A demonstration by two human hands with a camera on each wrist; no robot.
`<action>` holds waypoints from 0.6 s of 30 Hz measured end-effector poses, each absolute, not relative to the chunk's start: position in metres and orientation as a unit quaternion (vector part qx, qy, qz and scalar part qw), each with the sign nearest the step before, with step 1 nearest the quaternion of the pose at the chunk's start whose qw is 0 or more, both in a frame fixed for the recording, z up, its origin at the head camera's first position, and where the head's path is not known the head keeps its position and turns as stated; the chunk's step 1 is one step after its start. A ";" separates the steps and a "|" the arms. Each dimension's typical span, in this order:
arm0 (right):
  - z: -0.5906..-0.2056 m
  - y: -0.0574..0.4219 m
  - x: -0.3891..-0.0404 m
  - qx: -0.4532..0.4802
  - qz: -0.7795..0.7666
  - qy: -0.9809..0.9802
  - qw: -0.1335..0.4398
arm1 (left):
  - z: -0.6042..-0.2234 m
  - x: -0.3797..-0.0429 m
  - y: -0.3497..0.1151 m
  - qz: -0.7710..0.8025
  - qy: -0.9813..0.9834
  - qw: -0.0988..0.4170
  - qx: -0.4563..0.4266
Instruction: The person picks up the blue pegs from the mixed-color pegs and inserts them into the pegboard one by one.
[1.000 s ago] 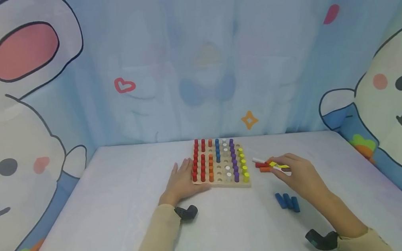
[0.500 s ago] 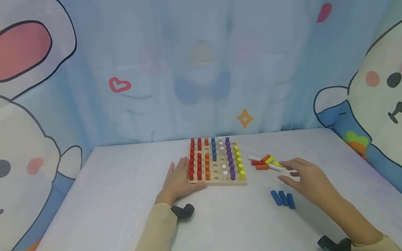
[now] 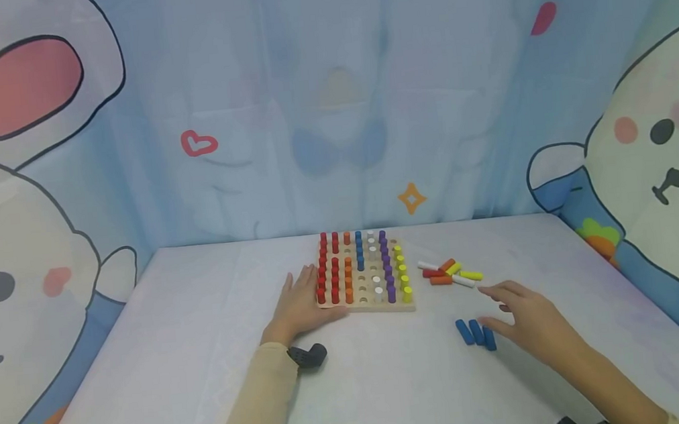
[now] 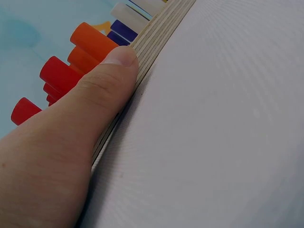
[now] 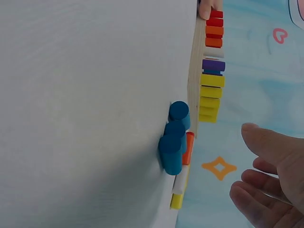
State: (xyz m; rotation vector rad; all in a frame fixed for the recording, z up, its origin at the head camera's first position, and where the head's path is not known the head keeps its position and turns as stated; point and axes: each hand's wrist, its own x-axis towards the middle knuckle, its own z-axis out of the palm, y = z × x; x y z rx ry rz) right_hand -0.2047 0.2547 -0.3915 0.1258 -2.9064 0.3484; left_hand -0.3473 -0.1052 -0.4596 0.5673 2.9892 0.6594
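A wooden peg board [image 3: 366, 306] stands mid-table with red, orange, blue, white, purple and yellow pegs upright in rows. My left hand [image 3: 302, 304] lies flat beside its left edge, thumb [image 4: 116, 66] pressed against the board's side [image 4: 156, 40]. Three blue pegs [image 3: 474, 331] lie on the table right of the board, also seen as blue pegs [image 5: 174, 137] in the right wrist view. My right hand [image 3: 527, 317] hovers just right of them, fingers [image 5: 266, 142] relaxed and holding nothing. A loose pile of white, red, orange and yellow pegs [image 3: 450, 273] lies behind it.
The white table [image 3: 207, 358] is enclosed by a blue cartoon-printed curtain [image 3: 330, 105] on three sides. A black wrist strap [image 3: 308, 356] sits at my left wrist.
My right hand has drawn back from the mixed pile toward me, ending beside the blue pegs, with nothing in it. The left hand has stayed against the board.
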 end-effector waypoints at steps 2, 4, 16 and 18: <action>-0.393 0.256 -0.203 0.038 0.116 -0.988 0.092 | -0.460 -0.347 -0.105 0.211 0.960 0.013 0.182; -0.396 0.258 -0.202 0.037 0.111 -0.990 0.080 | -0.460 -0.347 -0.105 0.210 0.960 0.013 0.182; -0.408 0.264 -0.199 0.046 0.079 -0.996 0.019 | -0.460 -0.347 -0.105 0.210 0.960 0.010 0.182; -0.409 0.265 -0.199 0.048 0.076 -0.996 0.014 | -0.460 -0.347 -0.105 0.210 0.961 0.011 0.181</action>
